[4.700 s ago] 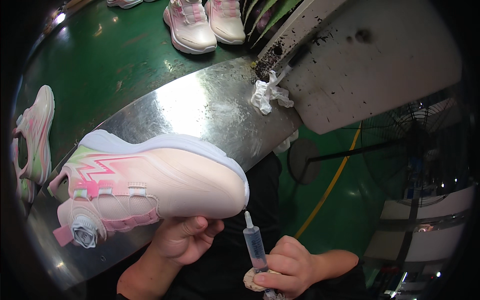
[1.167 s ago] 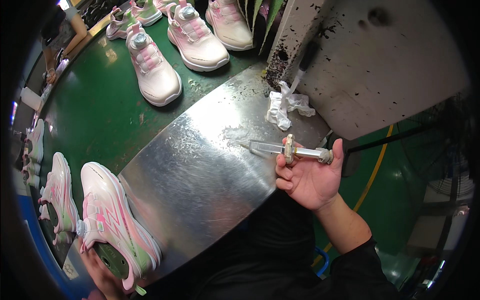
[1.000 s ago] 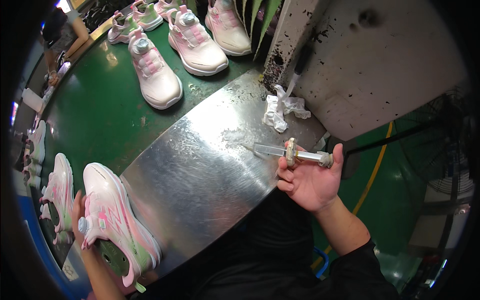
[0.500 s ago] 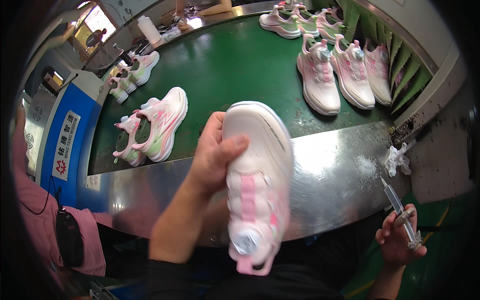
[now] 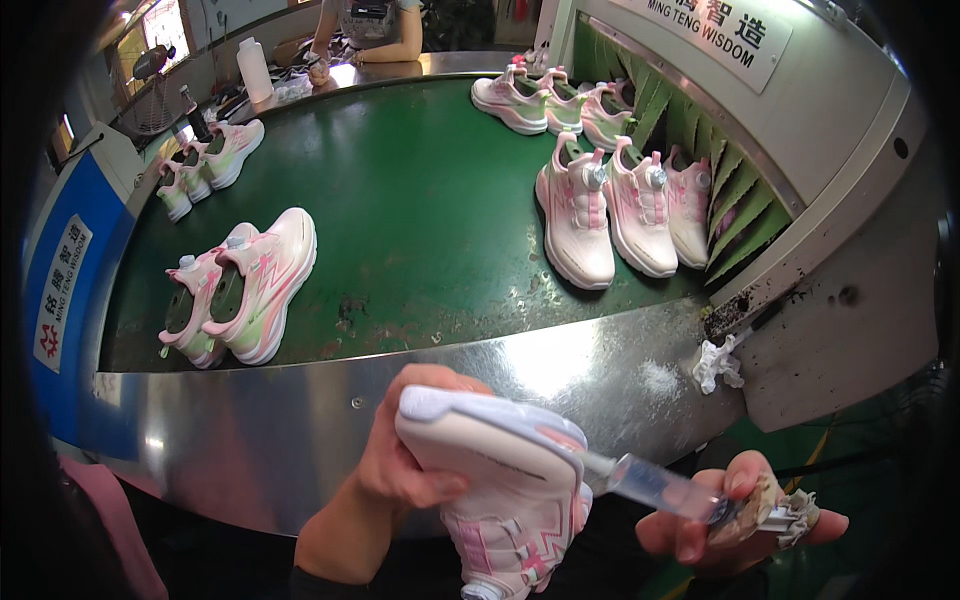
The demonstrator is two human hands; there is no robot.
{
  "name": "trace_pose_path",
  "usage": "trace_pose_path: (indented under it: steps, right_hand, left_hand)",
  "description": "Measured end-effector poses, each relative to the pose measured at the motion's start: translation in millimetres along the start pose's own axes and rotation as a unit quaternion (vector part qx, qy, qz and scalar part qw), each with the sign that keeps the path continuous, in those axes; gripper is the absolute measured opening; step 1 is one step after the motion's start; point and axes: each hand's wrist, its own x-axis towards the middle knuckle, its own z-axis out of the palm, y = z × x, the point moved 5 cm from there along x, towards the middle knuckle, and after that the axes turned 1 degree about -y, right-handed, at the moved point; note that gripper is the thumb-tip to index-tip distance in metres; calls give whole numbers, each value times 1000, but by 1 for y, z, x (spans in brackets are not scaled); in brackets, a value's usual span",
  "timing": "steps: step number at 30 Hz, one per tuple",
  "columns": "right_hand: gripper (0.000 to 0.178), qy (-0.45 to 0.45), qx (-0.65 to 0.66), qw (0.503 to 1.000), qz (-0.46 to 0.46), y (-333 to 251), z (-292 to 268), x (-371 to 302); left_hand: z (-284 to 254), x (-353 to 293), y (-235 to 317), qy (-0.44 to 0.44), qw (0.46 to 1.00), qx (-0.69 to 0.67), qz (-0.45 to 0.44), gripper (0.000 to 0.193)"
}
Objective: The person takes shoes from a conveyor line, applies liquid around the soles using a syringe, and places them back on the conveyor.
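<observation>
We have the left hand (image 5: 388,465) closed round the toe end of a shoe (image 5: 500,460), thumb on the upper, fingers partly hidden behind the sole. Right hand (image 5: 730,555) half curled round a syringe (image 5: 655,485), thumb out by the plunger end. Tip sits at the sole's edge, between the hands; touching or just off, we can't tell. Syringe barrel is see-through; fill unclear to us. Far beyond the left hand: white bottle (image 5: 255,72), contents hidden. Desk (image 5: 290,420) edge curves beneath the left arm; past it, green belt (image 5: 370,200) runs between a pair (image 5: 270,290) and a row (image 5: 575,220). Rag (image 5: 718,365) beyond the right hand, near a panel (image 5: 840,340).
</observation>
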Motion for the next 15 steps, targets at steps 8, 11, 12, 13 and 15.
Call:
trace_pose_path:
  steps: [8, 11, 12, 13, 15]
  right_hand:
    - [85, -48, 25, 997, 55, 13, 12, 9]
    - [86, -53, 38, 996, 57, 16, 17, 13]
    - [86, -53, 41, 996, 56, 17, 18, 14]
    - [86, -49, 34, 996, 59, 18, 20, 16]
    - [87, -45, 26, 997, 63, 18, 20, 18]
  left_hand:
    - [14, -8, 15, -45, 998, 39, 12, 67]
    - [19, -9, 21, -41, 998, 49, 6, 66]
    - [20, -9, 22, -38, 998, 53, -2, 66]
    - [21, -10, 23, -38, 998, 52, -1, 66]
    - [22, -12, 22, -22, 999, 31, -10, 66]
